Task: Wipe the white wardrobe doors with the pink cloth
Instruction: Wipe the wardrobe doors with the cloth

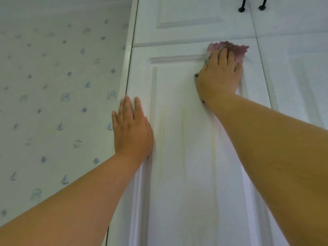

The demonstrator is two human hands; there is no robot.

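A tall white wardrobe door (184,139) with a raised panel fills the middle of the view. My right hand (219,75) presses a crumpled pink cloth (237,50) flat against the door's upper right corner, fingers straight on top of the cloth. The cloth sticks out above and to the right of my fingers; most of it is hidden under the palm. My left hand (132,126) lies flat with straight fingers on the door's left frame, lower down, holding nothing.
Above are upper cabinet doors (190,13) with two black handles (242,5). A second tall door (298,82) stands to the right. On the left is a wall (58,89) with pale wallpaper printed with boats, anchors and stars.
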